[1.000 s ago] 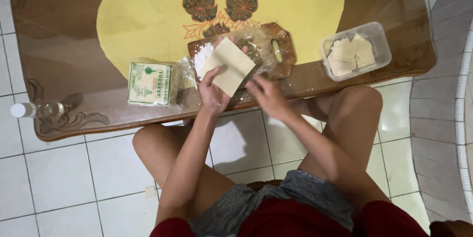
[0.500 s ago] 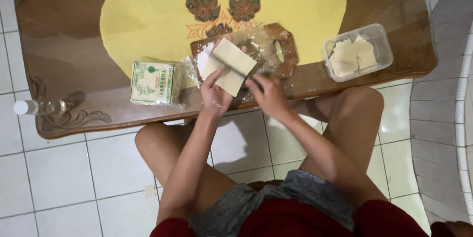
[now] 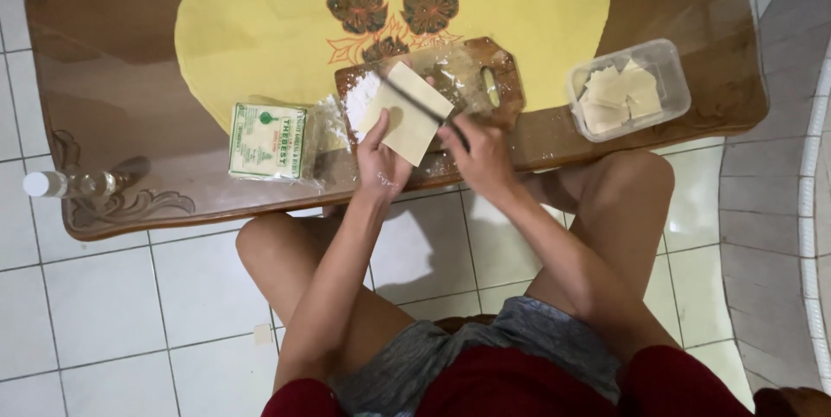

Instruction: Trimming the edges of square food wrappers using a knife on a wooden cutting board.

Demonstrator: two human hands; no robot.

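A home, low carved wooden table [image 3: 692, 114] under glass, yellow leaf-embroidered cloth [image 3: 260, 27] at its middle, white tiled floor [image 3: 104, 313], floured wooden cutting board [image 3: 493, 66] near the table's front edge

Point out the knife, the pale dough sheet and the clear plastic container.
knife [image 3: 424, 107], head view, on the dark blade lying across the sheet.
pale dough sheet [image 3: 407, 122], head view, on its lower half below the blade.
clear plastic container [image 3: 668, 60], head view, on its upper right rim.
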